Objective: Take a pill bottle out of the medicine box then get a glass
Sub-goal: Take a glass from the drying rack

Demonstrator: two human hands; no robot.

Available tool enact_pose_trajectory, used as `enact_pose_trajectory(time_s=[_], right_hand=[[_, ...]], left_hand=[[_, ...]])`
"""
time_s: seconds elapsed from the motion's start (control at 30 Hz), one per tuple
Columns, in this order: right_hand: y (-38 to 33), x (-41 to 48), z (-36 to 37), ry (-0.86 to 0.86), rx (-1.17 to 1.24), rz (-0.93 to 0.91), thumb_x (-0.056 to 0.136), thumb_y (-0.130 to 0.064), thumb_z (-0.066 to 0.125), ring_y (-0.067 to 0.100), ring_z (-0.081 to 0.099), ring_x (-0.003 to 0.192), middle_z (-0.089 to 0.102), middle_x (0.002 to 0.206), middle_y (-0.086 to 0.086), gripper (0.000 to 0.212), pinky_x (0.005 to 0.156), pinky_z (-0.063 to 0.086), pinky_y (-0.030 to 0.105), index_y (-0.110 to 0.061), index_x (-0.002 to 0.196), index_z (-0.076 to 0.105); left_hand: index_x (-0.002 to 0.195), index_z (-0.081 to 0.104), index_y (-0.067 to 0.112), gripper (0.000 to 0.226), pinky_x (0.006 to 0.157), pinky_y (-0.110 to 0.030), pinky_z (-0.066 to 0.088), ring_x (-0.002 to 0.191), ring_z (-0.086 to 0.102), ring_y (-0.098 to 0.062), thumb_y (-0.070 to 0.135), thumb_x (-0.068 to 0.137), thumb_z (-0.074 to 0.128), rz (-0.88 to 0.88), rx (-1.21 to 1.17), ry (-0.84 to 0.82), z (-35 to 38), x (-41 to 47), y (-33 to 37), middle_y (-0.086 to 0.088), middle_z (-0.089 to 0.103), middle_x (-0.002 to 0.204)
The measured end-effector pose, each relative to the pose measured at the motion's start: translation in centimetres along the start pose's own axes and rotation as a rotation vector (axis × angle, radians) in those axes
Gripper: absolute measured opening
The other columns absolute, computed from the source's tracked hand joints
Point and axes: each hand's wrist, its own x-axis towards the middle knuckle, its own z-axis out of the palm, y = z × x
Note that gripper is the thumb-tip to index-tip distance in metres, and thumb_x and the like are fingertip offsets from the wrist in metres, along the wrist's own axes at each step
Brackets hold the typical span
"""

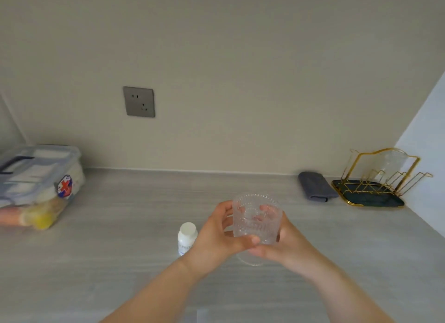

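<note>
A clear ribbed glass (pixel 257 218) is held just above the grey counter, tilted slightly toward me. My left hand (pixel 216 236) grips its left side and my right hand (pixel 286 245) wraps its right side and base. A white pill bottle (pixel 186 237) with a white cap stands upright on the counter, just left of my left hand. The medicine box (pixel 36 178), clear plastic with a red cross sticker and a shut lid, sits at the far left against the wall.
A folded grey cloth (pixel 314 186) lies at the back right. Beside it a gold wire rack (pixel 382 175) on a dark tray holds a glass jug. A wall socket (pixel 139 102) is above the counter (pixel 120 250).
</note>
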Motion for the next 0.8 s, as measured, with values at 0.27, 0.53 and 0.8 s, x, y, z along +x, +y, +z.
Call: enact_pose_trajectory(time_s=[0.27,0.53,0.8], right_hand=[[2.4,0.8,4.5,0.117,0.007,0.007,0.048,-0.015,0.077,0.01,0.059,0.103,0.06,0.114,0.005,0.077,0.079,0.049,0.013,-0.015,0.116,0.042],[7.0,2.7,4.1,0.081,0.041,0.099,0.052,0.002,0.076,-0.018,0.058,0.085,0.059,0.097,-0.018,0.072,0.062,0.049,0.006,-0.028,0.107,0.042],[9.2,7.1,4.6,0.087,0.088,0.073,0.045,0.001,0.07,-0.009,0.06,0.083,0.058,0.095,-0.011,0.06,0.064,0.049,0.008,-0.028,0.092,0.047]], left_hand=[[0.096,0.042,0.043,0.058,0.082,-0.003,0.042,0.105,0.05,0.006,0.004,0.066,0.074,-0.013,0.139,-0.043,-3.1,-0.8,-2.9,0.017,0.054,0.107],[0.104,0.043,0.035,0.06,0.083,-0.013,0.043,0.104,0.05,-0.002,0.005,0.063,0.074,-0.191,0.205,0.035,-1.4,0.5,-7.3,0.021,0.052,0.102],[0.114,0.042,0.028,0.067,0.089,-0.032,0.047,0.101,0.053,-0.015,0.002,0.061,0.073,-0.263,0.305,0.153,-2.2,3.4,-9.0,0.01,0.054,0.105]])
